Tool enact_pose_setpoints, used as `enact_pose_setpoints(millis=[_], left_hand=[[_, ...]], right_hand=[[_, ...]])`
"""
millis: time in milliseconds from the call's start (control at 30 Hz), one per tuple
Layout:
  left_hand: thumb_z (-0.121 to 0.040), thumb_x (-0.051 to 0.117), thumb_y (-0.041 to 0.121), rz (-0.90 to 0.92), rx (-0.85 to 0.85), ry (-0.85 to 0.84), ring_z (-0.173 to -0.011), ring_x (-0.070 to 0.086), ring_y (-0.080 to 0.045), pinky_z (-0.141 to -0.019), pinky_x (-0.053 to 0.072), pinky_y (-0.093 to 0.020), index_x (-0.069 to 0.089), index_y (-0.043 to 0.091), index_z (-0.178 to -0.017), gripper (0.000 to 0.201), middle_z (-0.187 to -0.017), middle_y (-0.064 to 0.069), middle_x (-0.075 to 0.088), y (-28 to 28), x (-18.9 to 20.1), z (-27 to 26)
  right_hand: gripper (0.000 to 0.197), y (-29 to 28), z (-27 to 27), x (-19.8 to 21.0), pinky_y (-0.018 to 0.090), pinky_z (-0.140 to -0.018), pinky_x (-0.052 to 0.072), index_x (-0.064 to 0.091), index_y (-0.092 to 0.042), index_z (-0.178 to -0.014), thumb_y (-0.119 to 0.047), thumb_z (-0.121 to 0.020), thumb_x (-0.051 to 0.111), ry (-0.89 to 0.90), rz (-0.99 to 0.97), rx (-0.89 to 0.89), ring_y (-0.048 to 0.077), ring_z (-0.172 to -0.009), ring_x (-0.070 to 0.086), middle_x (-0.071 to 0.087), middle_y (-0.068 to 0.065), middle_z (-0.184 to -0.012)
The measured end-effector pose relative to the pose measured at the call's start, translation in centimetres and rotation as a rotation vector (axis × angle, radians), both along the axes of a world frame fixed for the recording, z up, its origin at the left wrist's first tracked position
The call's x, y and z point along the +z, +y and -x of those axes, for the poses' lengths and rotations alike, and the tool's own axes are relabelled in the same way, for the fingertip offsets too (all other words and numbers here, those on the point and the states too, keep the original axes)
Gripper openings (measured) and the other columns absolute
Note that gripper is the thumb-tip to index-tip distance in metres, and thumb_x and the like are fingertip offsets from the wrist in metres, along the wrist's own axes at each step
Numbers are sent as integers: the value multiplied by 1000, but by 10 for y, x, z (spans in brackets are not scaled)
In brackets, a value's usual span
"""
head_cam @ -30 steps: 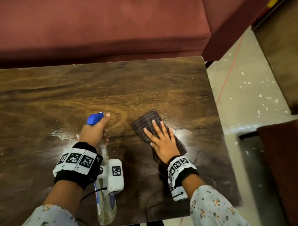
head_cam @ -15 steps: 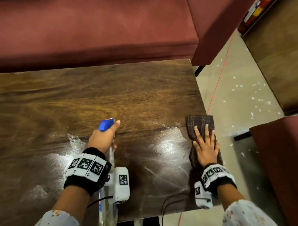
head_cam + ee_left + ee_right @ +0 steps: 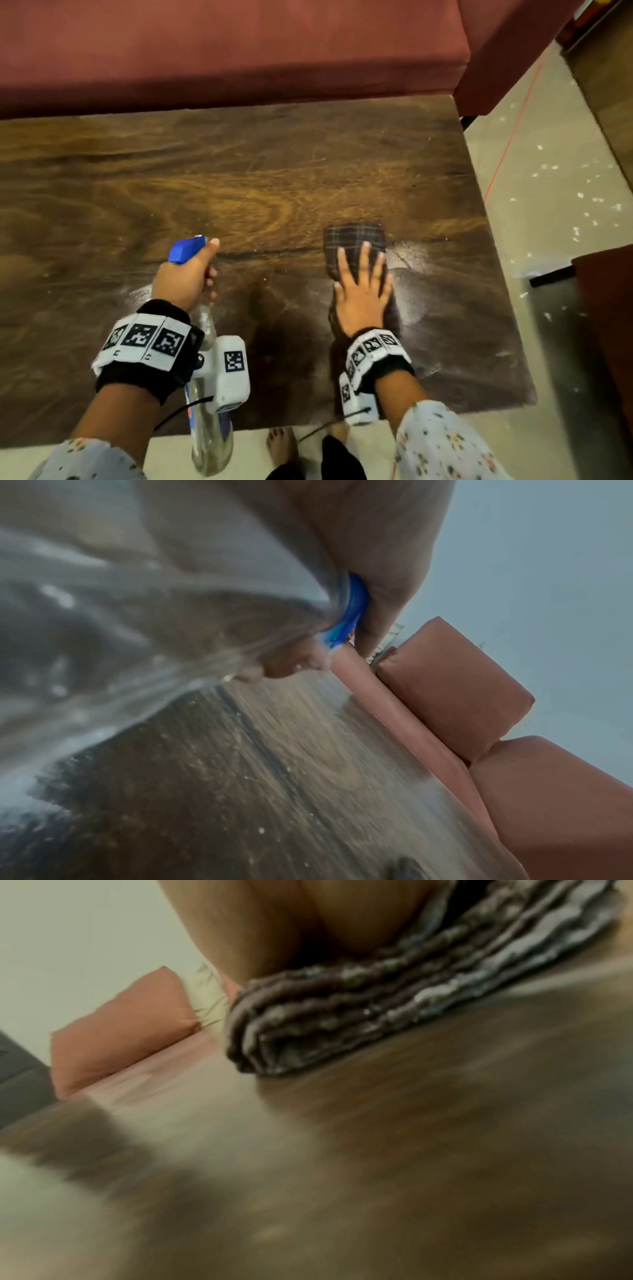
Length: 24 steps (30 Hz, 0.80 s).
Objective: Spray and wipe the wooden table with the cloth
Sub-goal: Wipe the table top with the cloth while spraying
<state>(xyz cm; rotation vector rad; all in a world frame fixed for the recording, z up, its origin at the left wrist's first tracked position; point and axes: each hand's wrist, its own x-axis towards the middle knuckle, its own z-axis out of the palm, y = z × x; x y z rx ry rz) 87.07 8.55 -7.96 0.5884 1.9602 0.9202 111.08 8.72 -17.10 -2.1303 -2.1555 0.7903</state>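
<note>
Meanwhile, right hand (image 3: 363, 294) flat on cloth (image 3: 352, 240).

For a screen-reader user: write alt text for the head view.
A right hand presses a folded plaid cloth flat on a wet-streaked wooden table, while the left hand grips a clear spray bottle with a blue nozzle. A maroon sofa sits behind.

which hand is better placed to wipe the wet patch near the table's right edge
Right. The right hand lies flat on the folded dark checked cloth, beside the wet sheen on the wooden table. The left hand grips the clear, blue-topped spray bottle.
</note>
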Motion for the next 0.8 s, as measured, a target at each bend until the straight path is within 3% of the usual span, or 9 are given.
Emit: enact_pose_setpoints(millis=[100,167,333,433,567,633,700,800], left_hand=[[-88,55,32,-22,5,3,-31,40,-6,-32,34,-16,50,16,-68,26,-35,9,47,-11,-2,12],[-89,55,30,-16,35,-29,-30,39,-6,-31,33,-16,49,17,-69,25,-34,9,45,-19,-6,12],[-86,59,34,22,40,-61,-29,39,-9,-31,33,-18,48,17,-65,29,-38,7,45,-25,-9,-11],[-84,60,36,42,22,-77,-30,41,-9,-32,37,-19,51,20,-67,25,-37,8,45,-18,-7,-31],[-86,58,34,30,-27,-83,-29,40,-7,-32,36,-17,50,18,-67,26,-36,7,43,-7,-2,-62],[-86,57,35,36,-55,-88,-29,41,-6,-37,39,-22,49,18,-66,28,-33,10,42,-4,-1,-74],[-86,57,36,35,-73,-87,-29,42,-7,-47,39,-29,48,18,-65,30,-31,11,41,-3,-4,-80],[-85,58,37,32,-71,-85,-29,42,-8,-51,39,-32,47,18,-61,33,-31,10,41,-8,-14,-84]], right_hand=[[64,-19,49,-1,50,-111,-13,3,-38,-146,-29,-94,39,41,-26,204,32,-143,-16,-23,-1,-151],[68,-45,62,-5,52,-109,-5,17,-36,-145,-27,-86,50,43,-91,334,34,-144,3,2,4,-158],[61,-70,21,-9,45,-116,-1,24,-40,-141,-32,-83,42,-14,-112,596,26,-143,18,22,-1,-156],[60,-63,-35,-8,40,-110,4,25,-42,-141,-34,-83,39,-43,-100,493,22,-141,12,25,-2,-154],[58,-36,-127,-6,36,-112,-6,7,-47,-142,-44,-87,24,-37,-98,245,16,-144,-5,-4,-7,-154],[57,-14,-167,-4,43,-114,-3,2,-46,-139,-51,-83,16,-37,-62,80,17,-144,-7,-11,-10,-152],[59,3,-199,-4,48,-115,2,-1,-44,-136,-55,-80,14,-76,-46,-34,21,-145,-6,-8,-8,-156],[61,-14,-221,-6,49,-115,4,0,-44,-135,-57,-77,10,-94,-48,-121,25,-146,-2,-2,-2,-158]])
